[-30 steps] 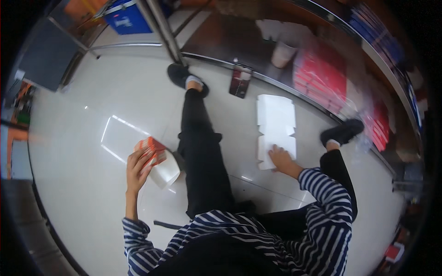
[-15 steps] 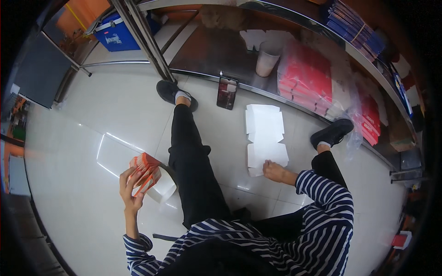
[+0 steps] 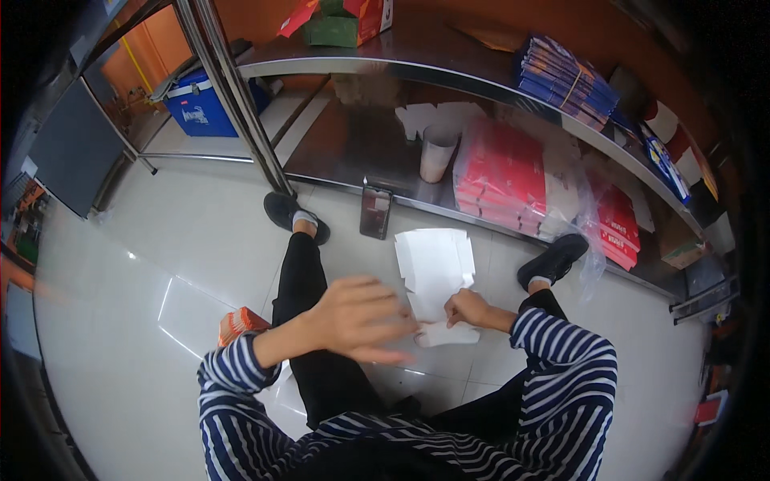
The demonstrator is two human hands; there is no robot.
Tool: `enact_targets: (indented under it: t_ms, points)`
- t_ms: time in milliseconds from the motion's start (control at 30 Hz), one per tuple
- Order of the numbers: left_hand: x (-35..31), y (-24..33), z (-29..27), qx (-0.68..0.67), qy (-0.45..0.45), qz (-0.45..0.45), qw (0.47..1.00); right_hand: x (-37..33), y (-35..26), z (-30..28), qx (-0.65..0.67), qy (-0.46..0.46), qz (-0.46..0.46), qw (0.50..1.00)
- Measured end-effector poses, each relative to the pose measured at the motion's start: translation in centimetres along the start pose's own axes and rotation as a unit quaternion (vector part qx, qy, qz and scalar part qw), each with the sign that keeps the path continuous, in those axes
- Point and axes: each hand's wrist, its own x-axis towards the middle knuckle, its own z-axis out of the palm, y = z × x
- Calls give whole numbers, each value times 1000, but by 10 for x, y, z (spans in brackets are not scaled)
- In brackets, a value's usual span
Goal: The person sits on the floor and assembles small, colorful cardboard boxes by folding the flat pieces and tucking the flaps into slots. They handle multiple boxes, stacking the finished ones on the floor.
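Observation:
A white flat carton blank (image 3: 435,258) with notched flaps lies on the floor between my legs. My right hand (image 3: 469,309) is closed on its nearer part, which looks bent up. My left hand (image 3: 361,319), slightly blurred, reaches over my left thigh toward the carton. Its fingers are stretched out with nothing visible in them. Beside my left knee sits a bundle of folded orange-and-white cartons (image 3: 238,322), partly hidden by my left sleeve; no hand is on it.
A phone (image 3: 375,210) stands against the low metal shelf. On that shelf are a cup (image 3: 439,154), plastic-wrapped stacks of red flat cartons (image 3: 504,172) and more white card. Blue packets (image 3: 565,80) lie on the shelf above. A blue cooler box (image 3: 200,106) is farther left.
My left hand has let go of the orange cartons and swung right toward the white carton. My right hand stays at the carton, whose near panel has bent up. The view has tilted upward.

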Motion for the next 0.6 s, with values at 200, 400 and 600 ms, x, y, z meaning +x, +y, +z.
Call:
enact_targets:
  t_ms: [200, 400, 600]
  points:
    - [36, -63, 63, 14, -108, -158, 981, -54, -33, -138, 29, 168, 28, 985]
    - [45, -29, 135, -240, -106, -323, 909, -111, -96, -197, 101, 213, 105, 966]
    - [41, -21, 138, -344, -88, -379, 855, -80, -88, -166, 139, 285, 143, 937]
